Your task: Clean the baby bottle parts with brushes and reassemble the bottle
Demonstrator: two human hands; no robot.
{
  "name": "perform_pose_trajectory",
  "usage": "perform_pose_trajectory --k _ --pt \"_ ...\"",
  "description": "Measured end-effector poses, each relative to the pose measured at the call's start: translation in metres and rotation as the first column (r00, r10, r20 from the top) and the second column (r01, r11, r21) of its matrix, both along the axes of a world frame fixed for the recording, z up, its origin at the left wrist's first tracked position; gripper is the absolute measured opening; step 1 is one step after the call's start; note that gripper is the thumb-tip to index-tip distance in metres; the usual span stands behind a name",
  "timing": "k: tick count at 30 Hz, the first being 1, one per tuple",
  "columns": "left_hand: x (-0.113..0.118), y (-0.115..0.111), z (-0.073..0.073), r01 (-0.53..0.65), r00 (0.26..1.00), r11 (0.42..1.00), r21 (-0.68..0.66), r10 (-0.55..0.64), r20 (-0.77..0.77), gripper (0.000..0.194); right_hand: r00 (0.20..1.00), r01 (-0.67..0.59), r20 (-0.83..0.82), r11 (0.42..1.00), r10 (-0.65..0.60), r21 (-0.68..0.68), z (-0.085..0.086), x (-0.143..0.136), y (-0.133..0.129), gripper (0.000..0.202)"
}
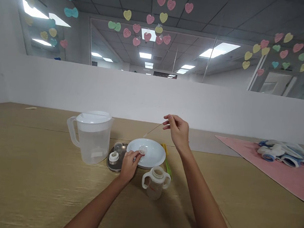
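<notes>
My left hand [130, 163] pinches a small translucent round piece [142, 150] over the near left part of a white bowl [155, 157]. Raised above the bowl's right side, my right hand [176, 128] is closed on a thin rod [154, 130]. The rod slants down to the left, and its lower tip is above the bowl's far rim. In front of the bowl stands a clear two-handled baby bottle [155, 185] with its top open. Left of the bowl, a metal tray [120, 154] carries a white bottle collar [113, 156] and a clear dome-shaped cap [118, 147].
A translucent lidded pitcher [93, 137] stands left of the tray. Yellow and green long-handled items [167, 163] lie partly behind the bowl and bottle. At the right, white and blue items [284, 153] rest on a pink mat [264, 164]. A white wall [143, 95] borders the table's back.
</notes>
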State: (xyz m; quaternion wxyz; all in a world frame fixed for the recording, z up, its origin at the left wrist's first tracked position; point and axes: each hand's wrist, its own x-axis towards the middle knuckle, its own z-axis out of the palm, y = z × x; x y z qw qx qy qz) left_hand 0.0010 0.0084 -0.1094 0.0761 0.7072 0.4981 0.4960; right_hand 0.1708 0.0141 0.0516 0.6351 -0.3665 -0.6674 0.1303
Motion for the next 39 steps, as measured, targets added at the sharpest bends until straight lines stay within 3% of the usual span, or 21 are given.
perform_pose_trajectory --k 2,3,4,9,13,16,18,21,23,26,29,32,34,36,39 --pt "0.001 -0.001 0.000 0.002 1.000 1.000 0.004 -0.002 -0.002 0.029 0.978 0.130 0.192 0.965 -0.086 -0.229 -0.016 0.011 0.026 0.037" --pt "0.001 -0.001 0.001 0.006 1.000 1.000 0.007 -0.006 -0.003 0.029 0.925 0.242 0.365 0.908 -0.108 -0.342 -0.026 0.015 0.038 0.036" --pt "0.001 -0.001 0.001 0.012 1.000 1.000 0.010 -0.012 -0.005 0.029 0.893 0.301 0.435 0.868 -0.112 -0.395 -0.036 0.019 0.048 0.032" --pt "0.000 -0.002 0.001 0.038 0.999 0.999 0.001 -0.038 -0.022 0.028 0.743 0.546 0.648 0.712 -0.167 -0.442 -0.076 0.032 0.071 0.024" --pt "0.000 -0.002 0.001 0.039 0.999 0.999 -0.004 -0.039 -0.014 0.028 0.629 0.652 0.756 0.654 -0.184 -0.383 -0.080 0.031 0.069 0.027" --pt "0.000 -0.003 0.003 0.043 0.999 0.999 -0.007 -0.043 -0.008 0.030 0.563 0.660 0.808 0.683 -0.173 -0.313 -0.072 0.021 0.060 0.031" --pt "0.000 -0.003 0.003 0.050 0.999 0.999 -0.006 -0.050 -0.004 0.030 0.543 0.595 0.832 0.751 -0.112 -0.288 -0.064 0.009 0.051 0.034" --pt "-0.001 -0.002 0.002 0.037 0.999 0.999 0.005 -0.037 -0.009 0.030 0.524 0.370 0.842 0.856 0.128 -0.361 -0.055 -0.011 0.036 0.035" --pt "-0.002 0.000 -0.001 -0.005 1.000 1.000 0.020 0.005 -0.014 0.028 0.469 0.091 0.796 0.876 0.382 -0.474 -0.054 -0.023 0.028 0.025" --pt "-0.002 0.003 -0.003 -0.042 0.999 0.999 0.029 0.041 0.029 0.029 0.523 -0.198 0.693 0.862 0.496 -0.467 -0.062 -0.035 0.025 0.016" --pt "-0.003 0.003 -0.001 -0.029 0.998 0.997 0.068 0.025 0.060 0.030 0.622 -0.278 0.608 0.865 0.493 -0.418 -0.070 -0.039 0.030 0.016" --pt "-0.009 0.002 0.004 -0.077 0.997 0.986 0.146 0.079 -0.014 0.028 0.682 -0.294 0.553 0.871 0.479 -0.393 -0.069 -0.038 0.034 0.022" --pt "-0.017 0.003 0.008 -0.157 0.983 0.976 0.150 0.169 -0.070 0.026 0.701 -0.219 0.585 0.904 0.408 -0.369 -0.064 -0.034 0.033 0.025" --pt "-0.028 0.005 0.011 -0.256 0.956 0.960 0.115 0.269 -0.115 0.026 0.635 -0.057 0.707 0.932 0.310 -0.358 -0.059 -0.030 0.032 0.025" --pt "-0.044 0.008 0.015 -0.380 0.909 0.924 0.027 0.379 -0.173 0.028 0.452 0.170 0.859 0.923 0.238 -0.346 -0.057 -0.024 0.030 0.016"
